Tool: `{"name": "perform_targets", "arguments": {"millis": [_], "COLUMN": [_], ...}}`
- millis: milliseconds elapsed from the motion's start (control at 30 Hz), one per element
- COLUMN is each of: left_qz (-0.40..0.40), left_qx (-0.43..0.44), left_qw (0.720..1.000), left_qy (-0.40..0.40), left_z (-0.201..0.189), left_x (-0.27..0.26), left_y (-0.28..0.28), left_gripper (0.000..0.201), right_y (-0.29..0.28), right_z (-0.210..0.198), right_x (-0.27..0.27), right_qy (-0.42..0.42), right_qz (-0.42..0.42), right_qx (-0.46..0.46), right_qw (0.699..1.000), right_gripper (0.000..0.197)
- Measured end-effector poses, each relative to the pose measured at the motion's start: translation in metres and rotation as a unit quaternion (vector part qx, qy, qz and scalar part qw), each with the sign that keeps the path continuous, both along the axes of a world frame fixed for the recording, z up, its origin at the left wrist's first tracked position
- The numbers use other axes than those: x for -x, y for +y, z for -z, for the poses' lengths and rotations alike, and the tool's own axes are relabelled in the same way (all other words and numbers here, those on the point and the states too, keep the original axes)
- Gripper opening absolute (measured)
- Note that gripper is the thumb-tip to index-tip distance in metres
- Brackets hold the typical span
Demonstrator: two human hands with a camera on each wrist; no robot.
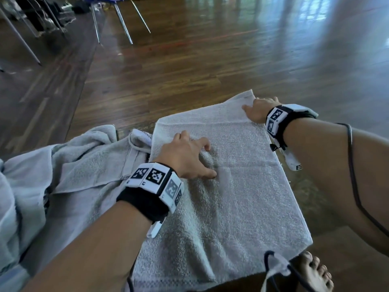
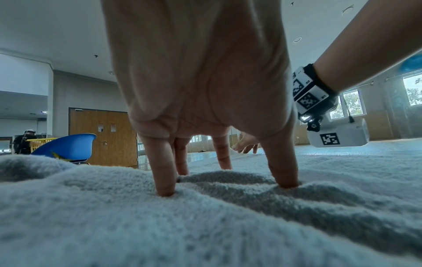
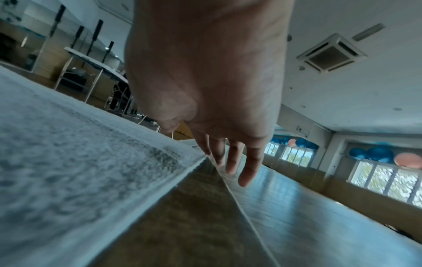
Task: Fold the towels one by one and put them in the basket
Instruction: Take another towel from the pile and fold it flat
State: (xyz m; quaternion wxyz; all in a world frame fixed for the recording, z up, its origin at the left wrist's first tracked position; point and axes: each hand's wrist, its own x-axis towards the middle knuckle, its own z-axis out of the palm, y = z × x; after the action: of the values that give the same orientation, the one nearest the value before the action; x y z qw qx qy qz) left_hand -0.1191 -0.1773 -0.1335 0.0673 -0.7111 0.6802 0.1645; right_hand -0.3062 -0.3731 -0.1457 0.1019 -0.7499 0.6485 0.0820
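Observation:
A white terry towel (image 1: 242, 186) lies spread flat on a brown surface, seen from the head view. My left hand (image 1: 197, 152) stands on its middle with spread fingers. In the left wrist view the fingertips (image 2: 165, 191) dig into the pile of the towel (image 2: 205, 234) and raise small wrinkles. My right hand (image 1: 255, 108) rests at the towel's far right corner, thumb on the cloth. Seen from the right wrist, its fingers (image 3: 247, 173) hang straight past the towel's edge (image 3: 68, 171) and hold nothing.
A heap of crumpled grey-white towels (image 1: 63, 165) lies to the left, touching the spread one. A bare foot (image 1: 311, 270) and a cable sit at the near right corner. Chair legs (image 1: 124, 24) stand far off on the wooden floor. A blue chair (image 2: 66, 146) shows behind.

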Motion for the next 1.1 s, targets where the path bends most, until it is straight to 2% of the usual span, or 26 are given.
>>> {"name": "perform_targets", "arguments": {"millis": [67, 267, 467, 600, 700, 800, 900, 967, 1033, 1100], "left_qz": [0.0, 0.003, 0.012, 0.01, 0.004, -0.014, -0.021, -0.044, -0.087, -0.13], "left_qx": [0.003, 0.008, 0.016, 0.005, -0.009, -0.027, 0.041, 0.108, 0.135, 0.13], "left_qw": [1.0, 1.0, 1.0, 1.0, 1.0, 0.996, 0.99, 0.983, 0.977, 0.977], "left_qy": [-0.001, -0.002, -0.001, -0.009, -0.001, 0.082, 0.131, 0.14, 0.142, 0.105], "left_z": [-0.002, 0.0, 0.006, 0.006, 0.004, -0.002, -0.016, -0.024, -0.029, -0.031], "left_x": [0.002, 0.002, -0.003, -0.003, -0.001, -0.002, -0.009, -0.014, -0.016, -0.016], "left_y": [0.001, 0.002, -0.002, -0.002, 0.001, 0.014, 0.041, 0.066, 0.092, 0.121], "left_gripper": [0.07, 0.07, 0.067, 0.066, 0.067, 0.066, 0.055, 0.039, 0.028, 0.028], "right_y": [0.003, -0.009, -0.027, -0.01, 0.021, 0.069, 0.134, 0.182, 0.229, 0.27], "right_z": [-0.001, -0.001, 0.005, -0.001, -0.016, -0.025, -0.029, -0.027, -0.021, -0.011], "right_x": [0.007, 0.015, -0.005, 0.002, 0.017, 0.036, 0.053, 0.063, 0.074, 0.082], "right_qy": [-0.012, 0.003, 0.013, -0.005, -0.035, -0.085, -0.163, -0.22, -0.257, -0.29], "right_qz": [-0.002, -0.1, -0.072, -0.065, -0.057, -0.065, -0.062, -0.051, -0.037, 0.006], "right_qx": [0.015, 0.013, -0.008, -0.001, -0.002, 0.022, 0.084, 0.114, 0.139, 0.148], "right_qw": [1.0, 0.995, 0.997, 0.998, 0.998, 0.994, 0.981, 0.968, 0.956, 0.946], "right_gripper": [0.068, 0.068, 0.07, 0.073, 0.072, 0.063, 0.048, 0.03, 0.01, 0.017]}}
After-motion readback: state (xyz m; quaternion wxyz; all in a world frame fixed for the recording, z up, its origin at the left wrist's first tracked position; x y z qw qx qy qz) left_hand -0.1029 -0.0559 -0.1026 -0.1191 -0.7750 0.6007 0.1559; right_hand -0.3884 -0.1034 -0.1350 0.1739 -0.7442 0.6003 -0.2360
